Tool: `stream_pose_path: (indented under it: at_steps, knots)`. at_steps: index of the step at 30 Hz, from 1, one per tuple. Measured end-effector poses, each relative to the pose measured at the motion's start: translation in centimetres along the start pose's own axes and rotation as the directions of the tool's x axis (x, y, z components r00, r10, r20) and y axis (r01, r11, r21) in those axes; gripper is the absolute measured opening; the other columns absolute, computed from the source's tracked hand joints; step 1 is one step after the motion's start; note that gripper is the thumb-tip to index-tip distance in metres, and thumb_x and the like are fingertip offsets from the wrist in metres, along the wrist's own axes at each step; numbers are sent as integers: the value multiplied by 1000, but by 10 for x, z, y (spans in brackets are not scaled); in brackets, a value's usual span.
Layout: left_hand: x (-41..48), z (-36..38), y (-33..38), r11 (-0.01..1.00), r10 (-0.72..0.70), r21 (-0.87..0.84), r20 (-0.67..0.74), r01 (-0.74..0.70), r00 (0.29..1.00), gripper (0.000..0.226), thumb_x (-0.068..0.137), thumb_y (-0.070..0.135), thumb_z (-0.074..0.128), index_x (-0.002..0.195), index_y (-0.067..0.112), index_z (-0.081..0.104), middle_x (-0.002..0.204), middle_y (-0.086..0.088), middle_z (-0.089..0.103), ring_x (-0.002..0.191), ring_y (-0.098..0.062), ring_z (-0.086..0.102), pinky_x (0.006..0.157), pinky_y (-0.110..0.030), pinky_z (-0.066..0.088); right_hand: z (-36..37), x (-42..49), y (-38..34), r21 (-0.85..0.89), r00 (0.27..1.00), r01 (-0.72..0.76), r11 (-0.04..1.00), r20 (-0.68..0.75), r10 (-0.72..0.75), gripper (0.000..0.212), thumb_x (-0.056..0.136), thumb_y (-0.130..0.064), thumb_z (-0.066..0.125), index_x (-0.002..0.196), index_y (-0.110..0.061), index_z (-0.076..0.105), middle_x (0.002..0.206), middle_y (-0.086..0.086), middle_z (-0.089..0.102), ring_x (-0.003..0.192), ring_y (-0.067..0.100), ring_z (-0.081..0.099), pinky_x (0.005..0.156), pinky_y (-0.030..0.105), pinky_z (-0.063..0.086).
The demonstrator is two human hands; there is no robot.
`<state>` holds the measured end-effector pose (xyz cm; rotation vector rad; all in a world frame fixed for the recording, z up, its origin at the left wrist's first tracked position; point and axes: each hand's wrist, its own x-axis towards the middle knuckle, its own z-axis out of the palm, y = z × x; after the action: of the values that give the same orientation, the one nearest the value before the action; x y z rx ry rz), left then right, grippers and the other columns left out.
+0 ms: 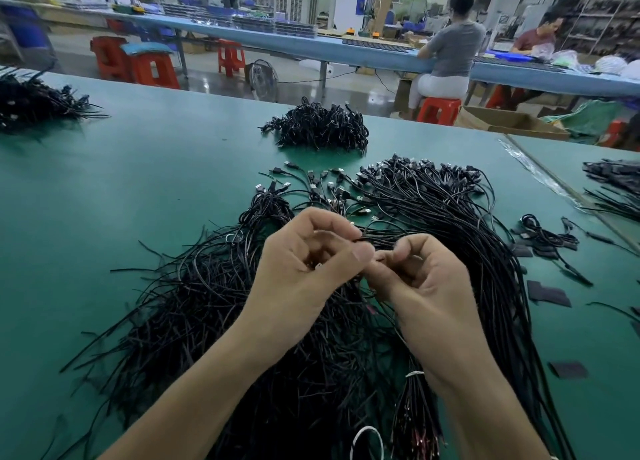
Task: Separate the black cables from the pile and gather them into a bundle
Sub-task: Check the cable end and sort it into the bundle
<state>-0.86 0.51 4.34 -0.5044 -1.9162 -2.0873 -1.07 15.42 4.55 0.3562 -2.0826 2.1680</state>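
A big loose pile of black cables (214,286) spreads over the green table (121,182) in front of me, with USB plugs (311,182) fanned out at its far end. My left hand (304,265) and my right hand (426,279) are raised together above the pile's middle. Both have curled fingers and pinch a few thin black cable strands (381,240) between thumb and fingertips. The strands run away to the right into a thick combed sheaf of cables (485,252).
A finished bundle heap (322,127) lies at the far middle, another (31,99) at far left, and more cables (613,182) on the right. Small dark strap pieces (550,295) and a small tied bundle (543,234) lie to the right. People sit at a blue bench (346,49) behind.
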Motion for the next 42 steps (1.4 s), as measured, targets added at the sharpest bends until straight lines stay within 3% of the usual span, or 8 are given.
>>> stream_pose_path:
  at_steps: [3,9,14,20,28,33,38,42]
  knots:
    - [3,-5,-7,982,-38,182,-82,53,996,36,66,41,83,95,39,62,84,22,56,75,-3,49,66,-18,43,-5,2,1,1,996,41,999,-83,-41,28,87,3,69,81,-18,52,76,-5,69,71,5,63,68,18,52]
    - [-1,1,-15,926,-133,353,-30,135,991,35,73,46,81,89,28,56,62,4,62,47,-7,49,49,-20,42,-1,4,3,76,990,55,996,-136,-45,27,87,6,66,82,-15,51,75,-6,69,70,4,65,67,15,51]
    - [-1,1,-15,959,-236,140,-74,245,969,22,82,22,77,91,13,59,68,-8,72,54,-20,69,50,-27,53,4,0,1,105,999,30,994,-15,-29,26,87,8,66,82,-12,50,76,-5,69,70,4,65,66,17,53]
    - [5,-7,-9,947,-295,-151,-49,285,954,28,94,-12,44,100,10,61,96,-12,77,93,-25,74,80,-31,59,5,0,9,-7,997,-40,999,72,41,30,87,4,68,80,-18,50,76,-1,68,74,10,64,74,23,56]
    - [2,-3,-5,975,-195,-112,-38,190,980,6,88,33,63,88,26,64,79,-11,75,77,-17,69,87,-37,49,2,2,14,-50,995,-92,994,31,94,34,84,-2,74,76,-20,46,73,0,69,69,8,63,67,21,55]
    - [0,-2,-17,969,-183,155,-76,192,980,43,64,45,85,97,32,60,98,20,67,88,-4,61,74,-22,52,-4,6,15,-69,996,-40,997,-87,34,35,85,3,71,75,-20,47,71,-1,67,68,7,63,67,18,52]
    - [2,-7,-25,888,-413,224,10,400,911,52,63,63,82,97,28,63,72,8,62,61,-7,53,58,-22,45,-7,7,15,-32,983,-5,999,-185,-1,32,85,4,70,76,-18,49,74,-4,70,69,4,65,66,15,51]
    - [1,-3,-28,891,-389,316,162,326,907,38,78,55,66,85,18,71,71,-9,70,56,-11,57,55,-29,45,-3,7,17,53,979,-43,998,-195,53,34,86,6,69,74,-17,46,70,-6,69,66,5,63,62,15,52]
